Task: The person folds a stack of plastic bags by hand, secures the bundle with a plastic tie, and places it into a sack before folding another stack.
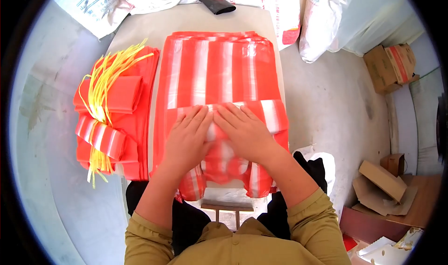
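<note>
A stack of red-and-white striped plastic bags (219, 71) lies on the table in front of me. Its near part is folded over into a raised band, and striped ends (192, 184) hang over the front edge. Both palms rest flat on that fold, side by side with their fingertips almost meeting. My left hand (188, 134) has its fingers stretched out and holds nothing. Fingers slightly spread, my right hand (246, 132) presses on the fold just to its right. The plastic directly under the palms is hidden.
Left of the stack is a pile of red folded bags (142, 143) with yellow strips (101, 90) and a striped bundle (101, 137) on top. White sacks (322, 20) stand at the back. Cardboard boxes (383, 69) lie on the floor at right. A wooden stool (226, 208) is below.
</note>
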`<control>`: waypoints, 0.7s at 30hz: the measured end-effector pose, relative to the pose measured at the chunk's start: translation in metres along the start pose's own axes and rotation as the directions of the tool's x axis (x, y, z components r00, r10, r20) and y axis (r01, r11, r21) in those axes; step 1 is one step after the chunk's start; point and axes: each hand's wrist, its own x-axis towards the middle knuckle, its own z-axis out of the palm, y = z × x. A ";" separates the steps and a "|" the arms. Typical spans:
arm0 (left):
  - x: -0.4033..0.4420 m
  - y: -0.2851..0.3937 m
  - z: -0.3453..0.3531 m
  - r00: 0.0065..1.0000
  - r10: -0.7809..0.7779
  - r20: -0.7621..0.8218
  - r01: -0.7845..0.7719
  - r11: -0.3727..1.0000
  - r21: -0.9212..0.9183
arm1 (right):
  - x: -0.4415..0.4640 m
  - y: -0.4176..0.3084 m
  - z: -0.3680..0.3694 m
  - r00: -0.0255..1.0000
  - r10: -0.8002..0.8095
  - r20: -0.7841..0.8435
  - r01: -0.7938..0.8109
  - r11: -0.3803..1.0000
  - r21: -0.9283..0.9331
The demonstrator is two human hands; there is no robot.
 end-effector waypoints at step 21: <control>-0.012 0.015 -0.018 0.765 -0.281 0.579 0.517 -0.269 -0.813 | -0.009 0.030 -0.071 0.828 0.152 -0.540 -0.231 0.969 -0.082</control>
